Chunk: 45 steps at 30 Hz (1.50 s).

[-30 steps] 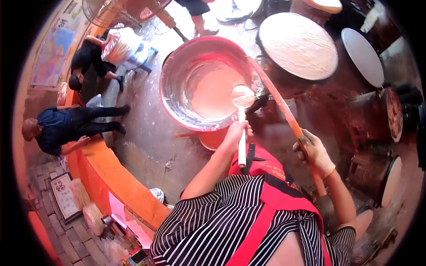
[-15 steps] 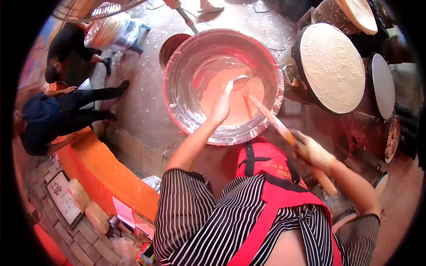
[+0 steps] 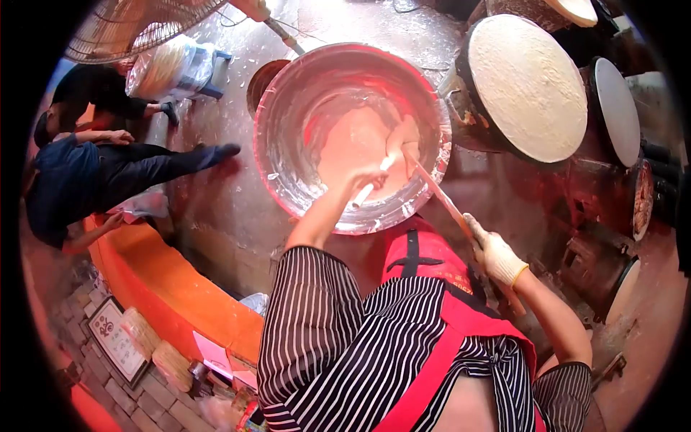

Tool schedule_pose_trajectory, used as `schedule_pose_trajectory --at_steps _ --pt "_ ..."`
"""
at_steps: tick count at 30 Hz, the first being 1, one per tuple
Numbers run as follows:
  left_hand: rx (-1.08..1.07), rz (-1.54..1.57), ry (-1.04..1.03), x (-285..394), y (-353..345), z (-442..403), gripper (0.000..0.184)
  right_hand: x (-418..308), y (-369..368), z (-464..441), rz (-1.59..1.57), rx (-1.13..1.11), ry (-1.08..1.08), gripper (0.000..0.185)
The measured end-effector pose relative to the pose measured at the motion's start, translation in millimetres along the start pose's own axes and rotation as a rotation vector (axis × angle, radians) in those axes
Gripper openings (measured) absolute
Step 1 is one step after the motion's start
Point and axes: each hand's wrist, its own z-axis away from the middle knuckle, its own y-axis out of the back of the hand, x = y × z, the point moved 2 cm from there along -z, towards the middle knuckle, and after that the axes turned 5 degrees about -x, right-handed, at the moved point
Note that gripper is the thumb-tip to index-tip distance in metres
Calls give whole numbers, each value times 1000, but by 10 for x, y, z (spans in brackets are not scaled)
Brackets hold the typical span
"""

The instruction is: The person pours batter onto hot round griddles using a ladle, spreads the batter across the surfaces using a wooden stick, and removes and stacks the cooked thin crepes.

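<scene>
A large metal basin (image 3: pixel 282 189) with a reddish rim holds thick, pale pink-looking batter (image 3: pixel 351 144). Over the batter, my left hand (image 3: pixel 368 177) is closed around the white handle of a ladle (image 3: pixel 362 196). Glare blurs the ladle's head, which is at the batter. My right hand (image 3: pixel 498 256), in a white knit glove, is wrapped around a long wooden paddle (image 3: pixel 444 196). The paddle slants over the basin's near rim, its far end in the batter and its handle end down by my apron.
Round pale-topped griddles, one coated with batter (image 3: pixel 527 86) and one smooth (image 3: pixel 617 111), stand at right on drum-like stoves. Two people are at left near an orange counter (image 3: pixel 162 259). A wire fan guard (image 3: pixel 137 32) hangs at upper left.
My left hand has turned and moved nearer me, bringing the ladle's handle end into view. My right hand has shifted left with the paddle. A person at left has moved a leg outward.
</scene>
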Motion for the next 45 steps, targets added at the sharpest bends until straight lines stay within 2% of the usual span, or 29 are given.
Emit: schedule_pose_trajectory --at_steps 2,8,12,14,15,17,20,22,24,26,28,29,30,32,33,34,36,37,38,40,43,45 --pt "-459 743 90 -320 -249 68 12 -48 -46 238 122 15 -4 62" --pt "-714 1363 -361 -504 -1236 1158 21 -33 -490 813 315 8 117 70" --pt "-758 1379 -483 -432 -1636 2094 26 53 -800 1202 469 178 227 73" --pt "-743 1351 -564 -411 -1826 2524 27 112 -876 1360 513 276 288 73" --pt "-712 1284 -643 -393 -1898 2735 18 122 -915 1419 525 322 311 73" --pt "-713 1211 -654 -336 -1998 3142 18 160 -959 1499 558 407 355 73" --pt "-668 1042 -645 -113 -2167 3877 23 114 -912 1656 711 667 384 73" --pt "-578 811 -657 119 -2165 4319 18 -10 -740 1817 639 833 468 71" --pt "-242 429 -772 253 -2097 4732 13 -71 -704 1844 605 1108 640 69" --pt "118 122 -813 322 -1984 4881 10 -193 -773 1772 574 1241 645 67" --pt "129 99 -786 320 -1765 4681 11 -336 -939 1548 554 1286 581 67" --pt "-48 328 -640 392 -1436 4445 10 -414 -1053 1369 541 1291 559 66" --pt "-217 554 -468 446 -1125 4205 9 -471 -1174 1163 590 1219 410 64" --pt "-41 285 -633 382 -840 3945 4 -475 -1429 942 550 1096 304 63" --pt "32 144 -722 369 -802 3892 6 -476 -1566 1023 528 1111 271 63" --pt "96 -69 -699 337 -840 3936 8 -464 -1710 1165 516 1138 240 62" --pt "154 -169 -755 89 -1121 3999 9 -417 -1866 1289 479 1165 170 62" --pt "73 -143 -719 44 -1126 3856 8 -348 -2011 1307 451 1164 127 62" --pt "-56 59 -545 70 -1100 3749 6 -288 -2251 1344 420 1146 78 62" --pt "-271 448 -178 325 -1187 3582 8 -257 -2560 1395 312 1167 126 64" --pt "-344 313 -34 273 -1744 3509 13 -224 -3114 1604 38 1252 116 61" --pt "-365 117 30 220 -2160 3425 15 -268 -3449 1824 -199 1282 67 56"
